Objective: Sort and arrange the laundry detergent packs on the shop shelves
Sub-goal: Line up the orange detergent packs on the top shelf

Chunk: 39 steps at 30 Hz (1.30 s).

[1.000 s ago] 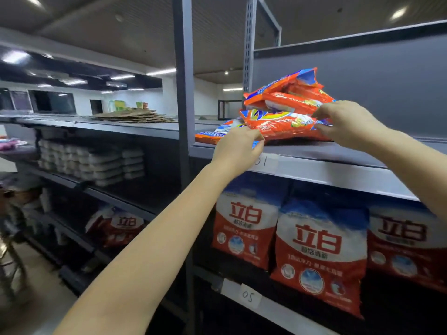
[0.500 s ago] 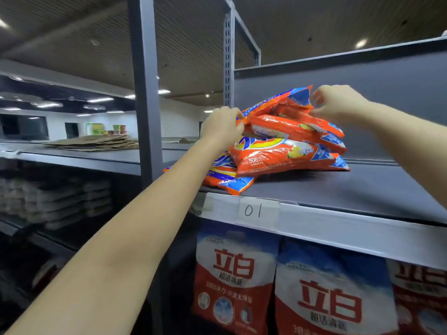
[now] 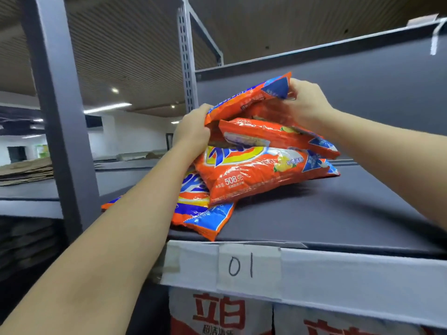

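Several orange detergent packs lie heaped on the dark top shelf [image 3: 314,213]. The top pack [image 3: 244,99] is tilted up on edge; my left hand [image 3: 192,130] grips its left end and my right hand [image 3: 306,102] pinches its blue upper right corner. Under it lies a second pack [image 3: 273,134], then a large pack marked 508 [image 3: 256,175]. Another pack [image 3: 200,209] lies flat at the bottom, partly hidden by my left forearm and poking toward the shelf's front edge.
A white strip labelled 01 [image 3: 242,264] runs along the shelf's front edge. Red and white detergent bags [image 3: 217,313] stand on the shelf below. A grey upright post [image 3: 60,117] rises at the left, with flattened cardboard [image 3: 26,170] beyond it. A dark back panel [image 3: 350,76] closes the shelf.
Both hands have closed on the top pack and lifted it onto its edge. The view has moved closer to the shelf.
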Each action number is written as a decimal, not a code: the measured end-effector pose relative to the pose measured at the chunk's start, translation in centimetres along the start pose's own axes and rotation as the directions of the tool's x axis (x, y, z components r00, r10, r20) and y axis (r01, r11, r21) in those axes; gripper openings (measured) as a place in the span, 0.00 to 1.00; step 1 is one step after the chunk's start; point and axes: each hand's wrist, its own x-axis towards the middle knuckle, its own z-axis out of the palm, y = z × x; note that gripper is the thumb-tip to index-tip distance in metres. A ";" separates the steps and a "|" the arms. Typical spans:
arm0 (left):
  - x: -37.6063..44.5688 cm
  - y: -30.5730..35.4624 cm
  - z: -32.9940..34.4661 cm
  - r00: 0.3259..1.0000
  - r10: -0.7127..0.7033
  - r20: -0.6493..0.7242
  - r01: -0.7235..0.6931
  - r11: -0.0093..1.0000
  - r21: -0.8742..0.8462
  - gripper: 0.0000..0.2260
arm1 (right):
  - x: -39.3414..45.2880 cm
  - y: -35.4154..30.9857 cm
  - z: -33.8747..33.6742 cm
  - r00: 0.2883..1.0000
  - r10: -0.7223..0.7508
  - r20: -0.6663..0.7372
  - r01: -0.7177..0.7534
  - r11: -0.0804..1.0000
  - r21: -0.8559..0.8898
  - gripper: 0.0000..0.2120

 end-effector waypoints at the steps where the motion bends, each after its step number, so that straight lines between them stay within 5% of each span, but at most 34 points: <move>1: -0.1 0.1 -0.1 0.999 -0.001 -0.036 0.000 1.000 -0.014 0.20 | 0.0 0.0 0.0 1.000 -0.012 0.000 0.012 1.000 -0.006 0.14; 4: -0.6 0.5 -0.4 0.994 -0.024 -0.103 0.015 0.996 -0.087 0.19 | 0.1 0.2 -0.4 0.999 -0.003 0.036 0.004 1.000 -0.023 0.17; 7: -0.9 1.1 -0.7 0.985 -0.031 -0.171 0.003 0.987 -0.163 0.18 | 0.4 0.1 -1.0 0.985 0.154 0.072 -0.150 0.987 -0.066 0.19; 11: -1.3 1.6 -1.7 0.949 0.074 -0.306 -0.135 0.974 -0.182 0.19 | 0.1 -0.4 -2.4 0.897 0.359 0.257 -0.390 0.917 0.080 0.07; 15: -2.0 2.1 -3.7 0.894 0.239 -0.380 -0.348 0.903 -0.251 0.16 | -0.3 -0.8 -3.4 0.702 0.519 0.487 -0.712 0.502 0.492 0.08; 19: -2.6 2.4 -4.6 0.950 0.279 -0.138 -0.311 0.864 -0.396 0.18 | -1.5 -1.7 -3.5 0.668 0.517 0.535 -0.720 0.266 0.641 0.11; 21: -2.8 2.5 -4.8 0.947 0.320 0.017 -0.285 0.865 -0.412 0.19 | -1.2 -2.2 -4.0 0.670 0.498 0.551 -0.699 0.171 0.695 0.28; 23: -2.7 2.3 -5.0 0.922 0.350 0.165 -0.237 0.848 -0.474 0.19 | -1.4 -2.6 -4.4 0.658 0.460 0.596 -0.742 0.265 0.615 0.36; 27: -2.8 1.7 -6.0 0.802 0.380 0.461 0.090 0.686 -0.722 0.23 | -2.9 -2.8 -4.3 0.666 0.487 0.565 -0.744 0.371 0.556 0.18; 30: -2.9 2.1 -6.0 0.836 0.299 0.460 0.307 0.439 -0.844 0.28 | -4.7 -2.8 -3.8 0.702 0.436 0.562 -0.712 0.411 0.570 0.15; 33: -2.2 2.3 -4.2 0.912 0.064 0.405 0.328 0.478 -0.815 0.35 | -6.1 -2.6 -3.6 0.760 0.320 0.565 -0.648 0.429 0.630 0.10; 36: -1.7 2.1 -3.2 0.895 -0.132 0.426 0.433 0.480 -0.763 0.44 | -6.6 -3.0 -3.5 0.795 0.332 0.507 -0.603 0.522 0.604 0.18; 39: -2.0 2.3 -3.1 0.824 -0.123 0.553 0.564 0.274 -0.779 0.21 | -6.9 -3.0 -3.7 0.816 0.292 0.498 -0.566 0.576 0.590 0.22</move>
